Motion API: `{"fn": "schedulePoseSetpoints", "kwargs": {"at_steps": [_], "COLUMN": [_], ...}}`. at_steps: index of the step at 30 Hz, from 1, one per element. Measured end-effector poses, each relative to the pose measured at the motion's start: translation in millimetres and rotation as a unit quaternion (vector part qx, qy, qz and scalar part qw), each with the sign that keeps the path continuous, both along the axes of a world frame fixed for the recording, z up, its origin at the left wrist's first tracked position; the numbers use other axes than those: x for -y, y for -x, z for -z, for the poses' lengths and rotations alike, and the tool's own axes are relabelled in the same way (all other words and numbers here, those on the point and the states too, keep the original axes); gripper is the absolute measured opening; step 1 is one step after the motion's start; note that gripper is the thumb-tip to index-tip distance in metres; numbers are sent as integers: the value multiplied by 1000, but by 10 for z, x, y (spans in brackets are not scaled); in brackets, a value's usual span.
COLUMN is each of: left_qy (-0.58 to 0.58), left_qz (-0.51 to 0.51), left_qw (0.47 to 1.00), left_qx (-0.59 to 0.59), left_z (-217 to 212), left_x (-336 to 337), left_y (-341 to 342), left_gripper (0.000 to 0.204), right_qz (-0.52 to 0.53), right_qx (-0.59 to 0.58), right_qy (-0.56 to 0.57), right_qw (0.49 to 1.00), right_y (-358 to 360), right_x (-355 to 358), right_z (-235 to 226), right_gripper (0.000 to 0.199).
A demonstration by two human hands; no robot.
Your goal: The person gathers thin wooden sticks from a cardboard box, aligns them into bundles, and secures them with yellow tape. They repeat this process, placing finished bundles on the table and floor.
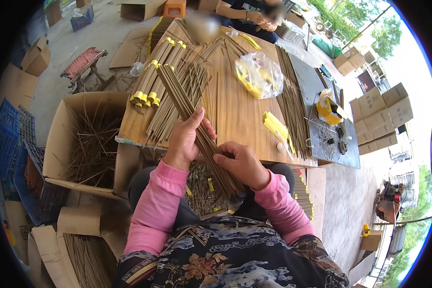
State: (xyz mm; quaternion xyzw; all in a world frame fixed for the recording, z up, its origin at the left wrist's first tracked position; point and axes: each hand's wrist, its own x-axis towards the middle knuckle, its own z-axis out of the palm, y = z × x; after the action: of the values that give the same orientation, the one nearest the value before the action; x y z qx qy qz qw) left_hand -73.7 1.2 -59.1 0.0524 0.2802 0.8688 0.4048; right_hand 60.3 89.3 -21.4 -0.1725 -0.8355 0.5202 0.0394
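Left hand (185,139) and right hand (242,163), each grip apparently closed around one stick bundle (197,125).

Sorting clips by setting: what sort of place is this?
Likely an open-air incense-stick workshop. Both hands, left hand and right hand, hold a stick bundle over a wooden table with yellow-wrapped bundles; a cardboard box of loose sticks stands beside it.

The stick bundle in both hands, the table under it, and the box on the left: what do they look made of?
Stick bundle: thin, matte olive-brown sticks, probably a pressed coating, gripped by left hand and right hand. Table: wood, with visible grain and slight sheen. Box: plain brown corrugated cardboard, flaps open.
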Motion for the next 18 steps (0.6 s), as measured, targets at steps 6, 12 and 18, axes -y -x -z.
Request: {"fn": "schedulePoseSetpoints", "kwargs": {"at_steps": [6, 12, 18], "left_qy": [-4, 20, 6], "left_qz": [17, 8, -3], "left_qw": [1000, 999, 1000], "left_qx": [16, 33, 4], "left_z": [23, 85, 118], "left_x": [-13, -36, -81], "left_y": [-13, 40, 44], "left_gripper": [24, 24, 26], "right_qz": [4, -1, 13], "right_qx": [-81, -102, -141], "right_qy": [-202, -222, -226], "right_qw": [976, 970, 964], "right_y": [-69, -6, -41], "right_x": [86, 48, 21], "right_z": [-99, 77, 40], "right_gripper": [17, 20, 20]}}
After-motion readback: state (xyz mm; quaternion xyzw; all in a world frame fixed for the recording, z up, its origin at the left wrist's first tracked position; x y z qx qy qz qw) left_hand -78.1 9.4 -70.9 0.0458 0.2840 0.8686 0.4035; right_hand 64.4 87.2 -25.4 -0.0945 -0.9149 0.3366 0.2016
